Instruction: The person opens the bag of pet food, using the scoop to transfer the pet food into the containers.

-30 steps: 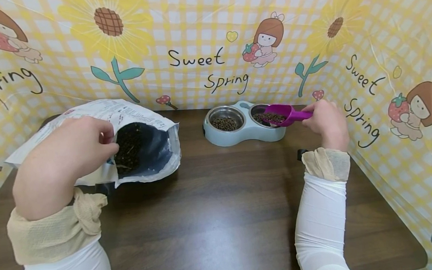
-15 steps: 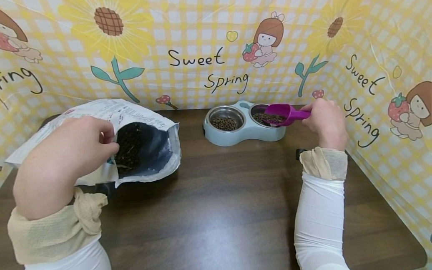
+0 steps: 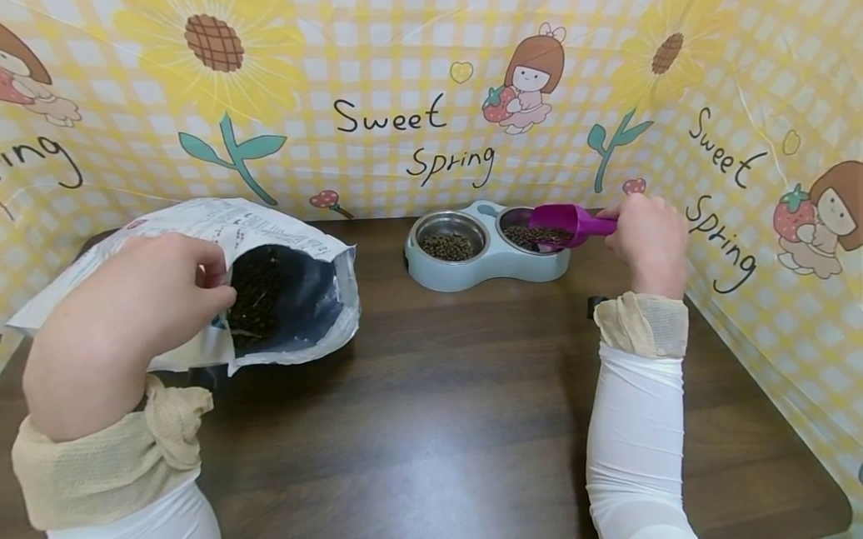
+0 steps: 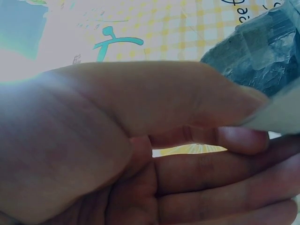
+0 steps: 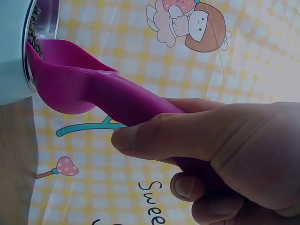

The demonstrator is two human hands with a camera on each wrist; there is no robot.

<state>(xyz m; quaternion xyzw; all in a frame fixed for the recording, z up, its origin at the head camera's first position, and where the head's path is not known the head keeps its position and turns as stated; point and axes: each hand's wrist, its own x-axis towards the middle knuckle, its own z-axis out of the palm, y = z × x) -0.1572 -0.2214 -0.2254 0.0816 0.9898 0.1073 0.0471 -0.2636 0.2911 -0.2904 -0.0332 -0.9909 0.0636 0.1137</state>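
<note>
My left hand pinches the edge of a white bag between thumb and forefinger; the left wrist view shows the bag's edge caught there. The bag's mouth faces right, showing a dark lining and dark brown contents. My right hand grips the handle of a magenta scoop. The scoop's front end is over the right steel bowl of a light blue double pet bowl, tilted toward its inside. Small brown kibble lies in the left bowl, and more is in the right one.
A dark wood table lies under everything, with its rounded corner at the front right. A yellow checked cloth with printed flowers and figures stands close behind the bowls and along both sides.
My right hand has shifted slightly left, and the scoop has tipped a little more over the right bowl. My left hand and the bag stay nearly still.
</note>
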